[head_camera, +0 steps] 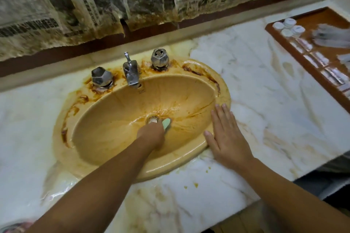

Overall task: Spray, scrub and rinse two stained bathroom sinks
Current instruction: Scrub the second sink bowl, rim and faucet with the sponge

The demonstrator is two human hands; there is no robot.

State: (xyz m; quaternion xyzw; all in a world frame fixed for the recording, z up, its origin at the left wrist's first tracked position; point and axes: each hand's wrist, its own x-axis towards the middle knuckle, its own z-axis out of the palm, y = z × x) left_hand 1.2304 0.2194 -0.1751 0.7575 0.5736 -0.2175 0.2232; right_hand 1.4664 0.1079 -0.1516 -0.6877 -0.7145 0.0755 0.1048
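Note:
An oval yellow-orange sink (106, 134) with brown rust stains on its rim is set in a white marble counter (255, 85). My left hand (151, 136) reaches into the basin and grips a pale green scrubber (166, 123), which lies right beside the drain (152, 119). My right hand (227, 134) lies flat with straight fingers on the sink's right rim and the counter. A chrome spout (131, 73) stands between two faceted chrome knobs (101, 77) (159, 58) at the back of the sink.
A wooden tray (284, 43) with small white bottles (287, 27) and wrapped toiletries sits at the right on the counter. Stained newspaper (113, 2) covers the wall behind. Brown drips dot the counter near its front edge.

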